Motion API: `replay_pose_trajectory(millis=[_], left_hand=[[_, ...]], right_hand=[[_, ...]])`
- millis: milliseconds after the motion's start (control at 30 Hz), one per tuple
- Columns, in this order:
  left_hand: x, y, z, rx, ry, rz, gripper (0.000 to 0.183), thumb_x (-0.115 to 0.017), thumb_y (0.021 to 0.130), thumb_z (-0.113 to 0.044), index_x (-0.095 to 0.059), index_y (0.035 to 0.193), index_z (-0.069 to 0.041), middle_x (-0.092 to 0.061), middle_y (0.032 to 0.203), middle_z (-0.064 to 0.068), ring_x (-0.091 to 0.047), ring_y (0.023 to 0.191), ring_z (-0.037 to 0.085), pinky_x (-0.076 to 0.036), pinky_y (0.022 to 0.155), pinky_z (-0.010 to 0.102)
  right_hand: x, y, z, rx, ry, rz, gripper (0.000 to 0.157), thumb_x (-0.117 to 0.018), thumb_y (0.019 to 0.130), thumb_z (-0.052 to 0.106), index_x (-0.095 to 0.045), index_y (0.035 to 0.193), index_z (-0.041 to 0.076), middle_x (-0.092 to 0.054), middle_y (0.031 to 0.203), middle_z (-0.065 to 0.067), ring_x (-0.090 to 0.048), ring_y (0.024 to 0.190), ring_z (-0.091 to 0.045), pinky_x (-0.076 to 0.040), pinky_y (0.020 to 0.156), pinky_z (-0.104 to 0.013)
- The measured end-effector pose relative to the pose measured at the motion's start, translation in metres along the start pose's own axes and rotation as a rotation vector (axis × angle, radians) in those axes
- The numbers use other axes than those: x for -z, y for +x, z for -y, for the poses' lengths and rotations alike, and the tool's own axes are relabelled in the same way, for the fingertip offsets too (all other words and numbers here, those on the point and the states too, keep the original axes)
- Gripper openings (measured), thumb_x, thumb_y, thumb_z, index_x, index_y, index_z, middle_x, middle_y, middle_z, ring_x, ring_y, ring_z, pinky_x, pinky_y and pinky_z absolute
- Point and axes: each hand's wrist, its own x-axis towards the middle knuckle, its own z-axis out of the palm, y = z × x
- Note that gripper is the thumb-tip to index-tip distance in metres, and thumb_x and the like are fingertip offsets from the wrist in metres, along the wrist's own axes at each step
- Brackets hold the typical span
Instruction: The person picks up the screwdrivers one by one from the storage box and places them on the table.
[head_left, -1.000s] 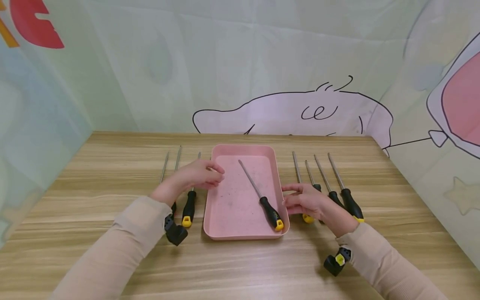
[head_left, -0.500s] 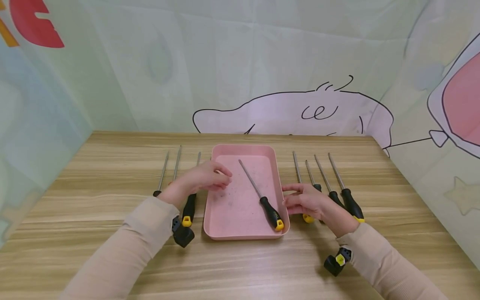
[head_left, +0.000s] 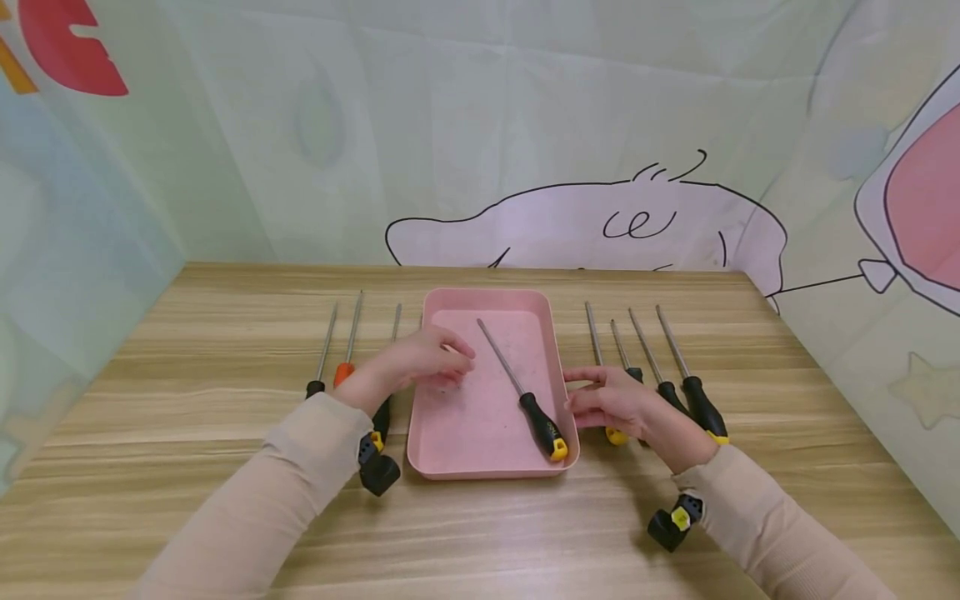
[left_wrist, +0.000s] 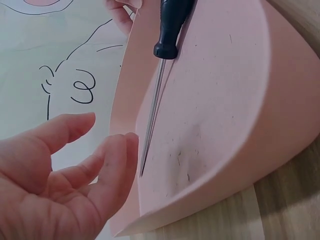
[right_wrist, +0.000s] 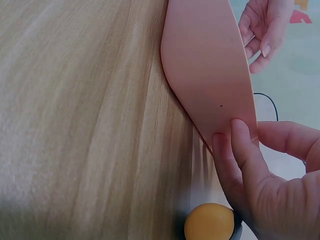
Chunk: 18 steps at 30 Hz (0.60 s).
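A pink tray [head_left: 489,467] sits on the wooden table. Inside it, toward the right, lies a screwdriver [head_left: 538,422] with a black handle, a yellow end and a long metal shaft. My left hand [head_left: 423,357] hovers over the tray's left part with loosely bent fingers, holding nothing; the left wrist view shows space between its fingertips and the shaft. At the tray's right wall, my right hand [head_left: 613,402] pinches the rim, fingers on the outer side and thumb at the edge, as the right wrist view shows.
Several screwdrivers [head_left: 702,406] lie right of the tray, partly behind my right hand. Left of it lie three more, one with an orange handle [head_left: 343,372], partly covered by my left arm. A printed cloth backdrop [head_left: 480,125] rises behind the table.
My left hand has drifted right, farther over the tray, uncovering the orange handle at its left. My right hand, the tray and the screwdriver in it have stayed put.
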Motion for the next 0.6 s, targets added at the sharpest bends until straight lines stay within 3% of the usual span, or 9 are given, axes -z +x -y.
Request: replay_pose_trajectory(millis=[233,600], left_hand=[[-0.007,0.003,-0.003,0.016,-0.010,0.010,0.028,-0.060,0.088,-0.008,-0.058,0.112,0.006,-0.061,0.087,0.011,-0.057,0.069,0.013,-0.052,0.064,0.024],[-0.022,0.007,-0.005,-0.013,0.009,0.031,0.023,-0.062,0.087,-0.007,-0.062,0.106,0.005,-0.061,0.083,0.009,-0.058,0.067,0.014,-0.054,0.067,0.026]], right_hand=[[-0.001,0.000,0.001,-0.007,-0.003,-0.003,0.058,-0.052,0.086,-0.011,-0.026,0.139,-0.012,-0.060,0.091,-0.011,-0.061,0.082,-0.017,-0.054,0.075,-0.034],[-0.001,-0.001,0.002,-0.007,-0.004,-0.001,0.058,-0.052,0.087,-0.010,-0.026,0.139,-0.011,-0.061,0.091,-0.011,-0.061,0.083,-0.017,-0.054,0.076,-0.035]])
